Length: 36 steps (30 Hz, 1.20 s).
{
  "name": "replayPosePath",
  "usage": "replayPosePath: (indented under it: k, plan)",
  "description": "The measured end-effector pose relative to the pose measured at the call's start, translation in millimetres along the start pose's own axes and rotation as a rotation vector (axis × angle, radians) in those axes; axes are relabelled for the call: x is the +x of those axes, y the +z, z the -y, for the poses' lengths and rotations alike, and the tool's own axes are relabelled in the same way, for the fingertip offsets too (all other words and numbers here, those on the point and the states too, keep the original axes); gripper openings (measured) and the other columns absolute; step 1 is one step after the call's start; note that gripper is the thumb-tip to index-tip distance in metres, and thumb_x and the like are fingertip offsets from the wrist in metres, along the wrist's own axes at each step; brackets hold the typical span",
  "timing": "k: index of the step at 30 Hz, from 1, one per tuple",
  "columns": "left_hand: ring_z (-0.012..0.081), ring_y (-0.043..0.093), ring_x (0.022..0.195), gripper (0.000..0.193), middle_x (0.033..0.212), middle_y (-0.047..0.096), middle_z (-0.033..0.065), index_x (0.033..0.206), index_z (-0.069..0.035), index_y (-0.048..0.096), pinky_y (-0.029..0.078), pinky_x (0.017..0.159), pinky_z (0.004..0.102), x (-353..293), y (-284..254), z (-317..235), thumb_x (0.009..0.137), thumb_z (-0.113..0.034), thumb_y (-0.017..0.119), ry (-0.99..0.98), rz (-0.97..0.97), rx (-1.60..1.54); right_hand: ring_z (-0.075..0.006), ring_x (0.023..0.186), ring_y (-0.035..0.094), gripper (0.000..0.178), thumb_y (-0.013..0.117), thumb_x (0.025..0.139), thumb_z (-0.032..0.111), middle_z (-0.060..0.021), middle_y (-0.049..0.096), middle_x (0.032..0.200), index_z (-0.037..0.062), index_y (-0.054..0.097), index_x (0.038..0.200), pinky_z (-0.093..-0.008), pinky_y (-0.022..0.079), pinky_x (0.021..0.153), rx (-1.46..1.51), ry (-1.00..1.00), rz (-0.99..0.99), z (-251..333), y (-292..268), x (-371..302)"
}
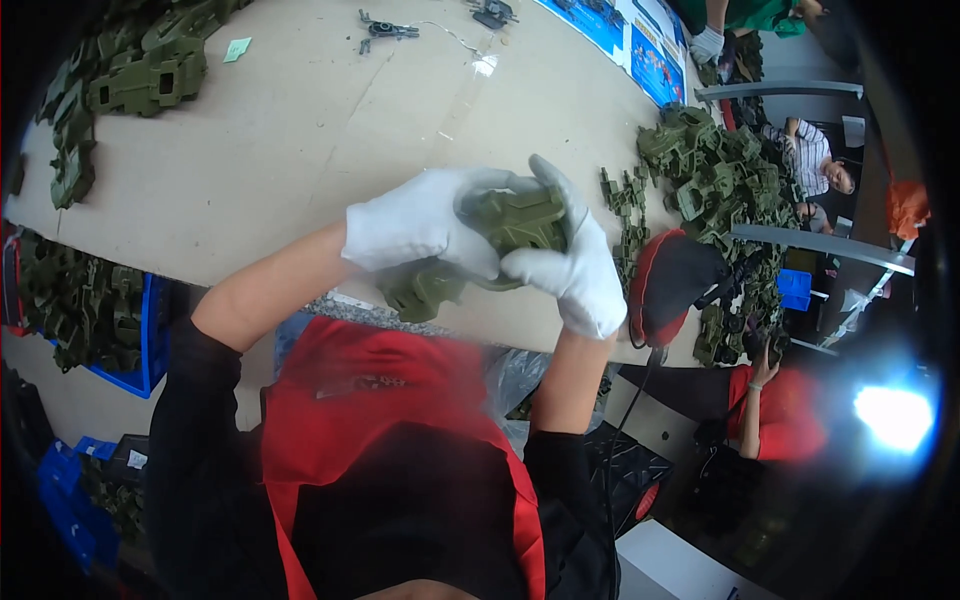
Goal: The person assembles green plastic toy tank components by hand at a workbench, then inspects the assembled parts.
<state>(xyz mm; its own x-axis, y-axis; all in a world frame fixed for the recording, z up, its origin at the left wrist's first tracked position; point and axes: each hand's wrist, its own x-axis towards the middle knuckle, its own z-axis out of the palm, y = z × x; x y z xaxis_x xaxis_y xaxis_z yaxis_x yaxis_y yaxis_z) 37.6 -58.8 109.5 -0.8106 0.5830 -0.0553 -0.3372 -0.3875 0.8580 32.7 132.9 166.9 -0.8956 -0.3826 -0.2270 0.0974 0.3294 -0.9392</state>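
Observation:
Both my hands wear white gloves and meet over the near edge of the table. Between them is an olive-green moulded plastic part (522, 220), blocky with ridges and recesses. My left hand (420, 218) wraps its left side, fingers curled over the top. My right hand (580, 268) grips the other side, its thumb across the front and its fingers behind. Another olive-green plastic piece (425, 292) shows just below my left hand, at the table edge; whether it is joined to the held part I cannot tell.
Green parts (150, 75) lie far left; a larger heap (725, 165) covers the right side. Beside my right hand is a black-and-red cap-like item (680, 285). A blue crate (150, 335) of parts stands lower left. Co-workers are at the right, one in red (790, 415).

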Motion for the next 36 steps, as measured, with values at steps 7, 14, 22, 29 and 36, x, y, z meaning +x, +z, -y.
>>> replayPosePath:
  k: [7,14,22,29,36]
  plan:
    - [0.0233,0.054,0.120,0.079,0.127,0.058,0.0179,0.136,0.007,0.043,0.044,0.099,0.0329,-1,-7,11,0.071,-0.012,0.083,0.023,-0.072,0.054,-0.0205,0.103,0.063,0.085,0.073,0.067,-0.009,-0.0149,0.062,0.115,-0.0052,0.035,0.142,-0.0303,0.051,0.090,0.040,0.157,-0.164,12,14,0]
    - [0.0176,0.060,0.101,0.065,0.119,0.059,0.0140,0.134,0.000,0.050,0.051,0.085,0.0302,1,-5,9,0.074,0.000,0.076,-0.022,-0.167,0.055,-0.0172,0.097,0.063,0.076,0.071,0.067,-0.012,-0.0104,0.066,0.107,-0.0046,0.045,0.138,-0.0283,0.051,0.085,0.126,0.053,-0.226,-12,15,12]
    - [0.0252,0.053,0.123,0.101,0.133,0.054,0.0202,0.142,0.005,0.034,0.044,0.101,0.0348,5,-12,-1,0.063,-0.026,0.088,-0.020,-0.119,0.739,-0.0191,0.100,0.062,0.081,0.074,0.071,-0.002,-0.0119,0.060,0.117,-0.0042,0.035,0.143,-0.0297,0.048,0.091,0.487,-0.112,-0.362,-21,-22,20]
    - [0.0223,0.051,0.123,0.103,0.135,0.052,0.0165,0.142,0.005,0.034,0.042,0.103,0.0335,8,5,23,0.059,-0.018,0.089,0.060,-0.167,0.360,-0.0236,0.105,0.063,0.105,0.080,0.066,-0.003,-0.0163,0.061,0.116,-0.0024,0.016,0.149,-0.0349,0.055,0.085,0.539,-0.126,-0.377,-29,-1,19]
    - [0.0215,0.055,0.117,0.098,0.130,0.054,0.0150,0.142,0.005,0.035,0.047,0.098,0.0357,20,-3,40,0.061,-0.013,0.089,0.001,-0.244,0.262,-0.0210,0.104,0.061,0.089,0.075,0.077,0.009,-0.0137,0.060,0.116,-0.0011,0.023,0.148,-0.0317,0.051,0.088,0.489,-0.006,-0.250,-43,-13,48]
